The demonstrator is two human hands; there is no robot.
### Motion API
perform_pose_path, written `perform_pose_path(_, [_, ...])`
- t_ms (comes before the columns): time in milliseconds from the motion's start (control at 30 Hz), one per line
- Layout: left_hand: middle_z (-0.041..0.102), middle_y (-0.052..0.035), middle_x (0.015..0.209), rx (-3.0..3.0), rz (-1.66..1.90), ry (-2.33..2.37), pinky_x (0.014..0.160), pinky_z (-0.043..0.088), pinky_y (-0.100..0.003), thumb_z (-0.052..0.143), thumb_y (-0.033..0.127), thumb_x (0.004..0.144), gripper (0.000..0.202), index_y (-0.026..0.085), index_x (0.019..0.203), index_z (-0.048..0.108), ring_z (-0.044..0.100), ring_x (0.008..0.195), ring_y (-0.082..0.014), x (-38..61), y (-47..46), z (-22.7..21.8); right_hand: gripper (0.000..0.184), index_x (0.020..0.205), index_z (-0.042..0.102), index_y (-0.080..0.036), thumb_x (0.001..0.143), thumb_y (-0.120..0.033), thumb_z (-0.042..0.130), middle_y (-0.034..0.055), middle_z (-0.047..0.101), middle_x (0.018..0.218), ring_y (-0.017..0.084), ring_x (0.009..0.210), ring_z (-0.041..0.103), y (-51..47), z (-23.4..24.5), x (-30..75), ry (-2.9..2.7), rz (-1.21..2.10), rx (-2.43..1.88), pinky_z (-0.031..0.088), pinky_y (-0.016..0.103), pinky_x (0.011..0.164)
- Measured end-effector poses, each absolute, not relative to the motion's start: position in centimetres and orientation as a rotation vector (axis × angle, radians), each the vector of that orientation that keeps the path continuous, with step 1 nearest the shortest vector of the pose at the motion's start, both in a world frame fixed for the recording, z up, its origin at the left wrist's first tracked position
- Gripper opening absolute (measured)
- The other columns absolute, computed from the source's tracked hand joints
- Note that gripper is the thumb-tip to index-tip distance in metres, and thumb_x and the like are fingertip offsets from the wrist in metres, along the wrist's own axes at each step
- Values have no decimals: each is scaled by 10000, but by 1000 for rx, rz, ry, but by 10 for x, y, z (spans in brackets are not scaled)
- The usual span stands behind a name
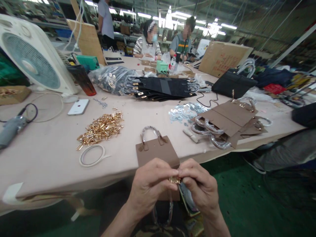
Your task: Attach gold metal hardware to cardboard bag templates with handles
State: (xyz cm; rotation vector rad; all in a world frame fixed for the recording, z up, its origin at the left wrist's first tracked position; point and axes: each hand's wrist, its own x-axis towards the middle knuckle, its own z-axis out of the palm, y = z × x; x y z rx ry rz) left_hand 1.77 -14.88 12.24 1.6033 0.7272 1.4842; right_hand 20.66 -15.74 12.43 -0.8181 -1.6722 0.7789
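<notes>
Between my fingertips, in front of the table's edge, is a small gold metal fitting. My left hand pinches it from the left, and my right hand closes on its right side. Under and behind both hands lies a brown bag panel with a plastic-wrapped handle, partly over the table edge. Its lower part, with a second wrapped handle, hangs down toward my lap. The fingers hide much of the fitting.
A heap of gold fittings and a tape roll lie left. Silvery metal pieces and stacked brown panels are right. Black panels, a phone and a fan stand further back. Two people sit across the table.
</notes>
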Motion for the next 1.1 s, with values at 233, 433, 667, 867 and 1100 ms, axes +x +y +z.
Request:
perform_pose_path(233, [751,-33,883,1694,1517,687,718,577,-230,823,174,843,309,237,1144,790,699,812,-139,19,-147,120,204,1048,744,-250,952,-91,658,25,711,904,161,834,674,-165,124,198,-1626,694,-896,538,271,746])
perform_pose_path(433, [757,-67,901,1774,1572,671,750,597,-272,798,181,868,272,200,1139,785,701,850,-163,23,-147,123,169,991,715,-247,999,-132,591,20,671,912,146,854,635,-176,122,183,-1407,699,-1011,511,245,743])
perform_pose_path(667, [754,-78,912,1809,1574,635,768,599,-291,778,180,886,296,208,1180,773,698,871,-174,23,-145,120,139,910,737,-226,1003,-230,633,29,628,885,151,818,598,-180,103,174,-1140,926,-976,503,251,708])
perform_pose_path(867, [759,-73,934,1797,1534,670,754,593,-258,777,211,890,292,236,1180,778,707,871,-166,17,-142,112,344,1062,794,-234,940,-539,690,75,726,950,192,826,680,-175,97,177,-767,1305,-950,571,298,727])
perform_pose_path(1100, [774,-68,945,1692,1506,770,781,579,-244,776,194,900,241,242,1135,798,713,866,-155,9,-140,106,450,1062,802,-205,928,-611,661,85,759,834,182,695,670,-171,91,180,-719,1589,-956,565,298,652])
